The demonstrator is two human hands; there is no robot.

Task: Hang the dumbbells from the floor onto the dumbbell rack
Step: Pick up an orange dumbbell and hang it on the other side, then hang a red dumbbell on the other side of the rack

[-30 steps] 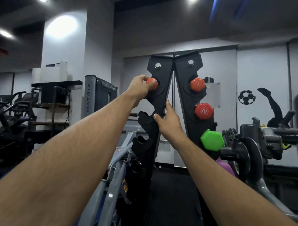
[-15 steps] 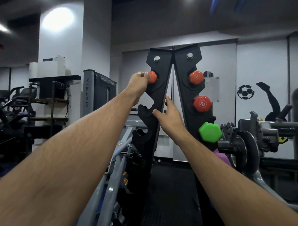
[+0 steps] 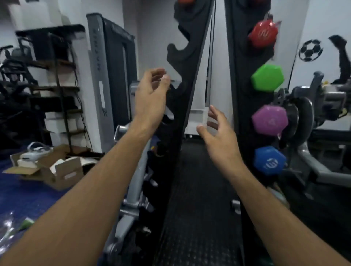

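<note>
The black A-frame dumbbell rack stands right in front of me. On its right post hang a red dumbbell, a green dumbbell, a purple dumbbell and a blue dumbbell. An orange dumbbell peeks in at the top edge on the left post, whose hooks below it are bare. My left hand hovers beside the left post, fingers loosely curled and empty. My right hand floats between the posts, fingers spread, holding nothing.
A grey weight machine stands left of the rack. An open cardboard box lies on the blue floor at left. Plate-loaded gym equipment crowds the right side. Black rubber matting runs between the posts.
My left hand let go of the orange dumbbell on the top hook and dropped lower. My right hand came off the left post. The view tilted downward.
</note>
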